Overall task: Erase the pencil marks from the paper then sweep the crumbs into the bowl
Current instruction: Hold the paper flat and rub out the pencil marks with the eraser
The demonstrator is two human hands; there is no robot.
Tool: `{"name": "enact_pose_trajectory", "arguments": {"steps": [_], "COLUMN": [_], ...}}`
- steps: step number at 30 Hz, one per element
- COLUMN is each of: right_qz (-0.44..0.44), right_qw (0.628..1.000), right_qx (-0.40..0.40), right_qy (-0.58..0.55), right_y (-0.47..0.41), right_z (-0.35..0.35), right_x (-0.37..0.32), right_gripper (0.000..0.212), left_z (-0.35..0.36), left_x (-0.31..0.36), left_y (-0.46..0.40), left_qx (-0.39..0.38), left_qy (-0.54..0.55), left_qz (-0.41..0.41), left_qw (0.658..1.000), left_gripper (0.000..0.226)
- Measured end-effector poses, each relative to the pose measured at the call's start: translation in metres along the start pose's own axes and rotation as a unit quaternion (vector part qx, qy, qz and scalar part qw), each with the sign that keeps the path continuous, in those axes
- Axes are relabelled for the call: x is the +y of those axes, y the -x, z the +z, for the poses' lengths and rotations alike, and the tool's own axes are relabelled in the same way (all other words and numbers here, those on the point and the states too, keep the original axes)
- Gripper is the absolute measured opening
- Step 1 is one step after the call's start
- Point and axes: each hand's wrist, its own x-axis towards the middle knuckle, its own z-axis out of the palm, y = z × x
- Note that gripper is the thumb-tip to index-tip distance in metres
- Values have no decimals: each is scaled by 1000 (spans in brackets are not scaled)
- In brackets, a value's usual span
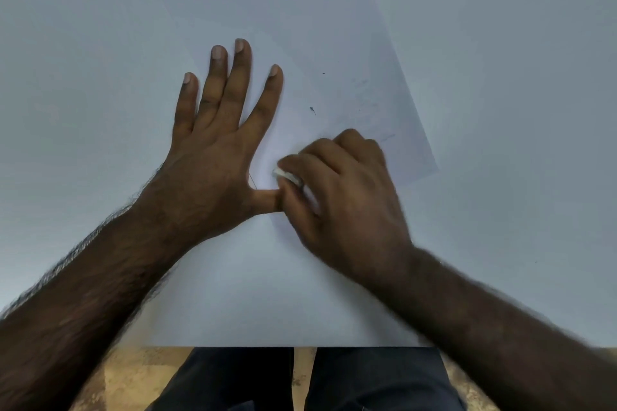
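A white sheet of paper (334,43) lies tilted on the white table. My left hand (213,150) presses flat on the paper's left part, fingers spread. My right hand (340,193) is closed around a white eraser (287,176), whose tip touches the paper between my left thumb and forefinger. A short pencil line (252,179) shows beside the left thumb. Faint grey smudges (370,110) remain on the paper to the right. A few dark crumbs (313,109) lie on the sheet above my right hand. No bowl is in view.
The white table (517,77) spreads out on all sides. Its front edge (267,346) runs across the bottom, with my dark trousers (300,380) and a mottled brown floor below it.
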Motion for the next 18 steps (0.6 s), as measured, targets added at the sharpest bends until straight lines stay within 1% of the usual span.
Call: {"name": "enact_pose_trajectory", "arguments": {"steps": [1, 5, 6, 7, 10, 11, 12, 13, 16, 18], "right_qz": [0, 82, 95, 93, 21, 3, -1, 9, 89, 117], "right_qw": [1000, 986, 983, 986, 1000, 1000, 1000, 1000, 987, 979], "right_qx": [5, 139, 151, 135, 17, -3, -2, 21, 131, 164], "right_qy": [6, 48, 40, 32, -3, -7, -8, -2, 23, 14], "right_y": [-3, -38, -40, -37, -6, 0, -1, -7, -30, -33], "right_z": [-2, -20, -21, -20, -1, 1, 0, -3, -19, -21], "right_x": [6, 47, 48, 42, 5, 2, 7, 16, 46, 52], "right_gripper": [18, 12, 11, 10, 17, 19, 19, 17, 12, 11], "left_z": [0, -1, -1, -1, 0, 1, 0, 0, -2, -3], "left_x": [0, -2, -2, -2, 0, 0, 0, 0, -1, 0], "left_y": [0, -2, -2, -2, 0, 0, 0, 0, -1, -1], "left_qx": [-3, -19, -20, -19, -5, -3, -5, -10, -23, -28], "left_qy": [2, 5, 4, 4, -10, -12, -8, 0, 6, 4], "left_qz": [-1, -1, -2, -3, -5, -4, -4, -4, -5, -10], "left_qw": [1000, 1000, 1000, 1000, 1000, 1000, 1000, 1000, 1000, 1000], "left_gripper": [132, 140, 140, 139, 132, 131, 131, 133, 140, 140]}}
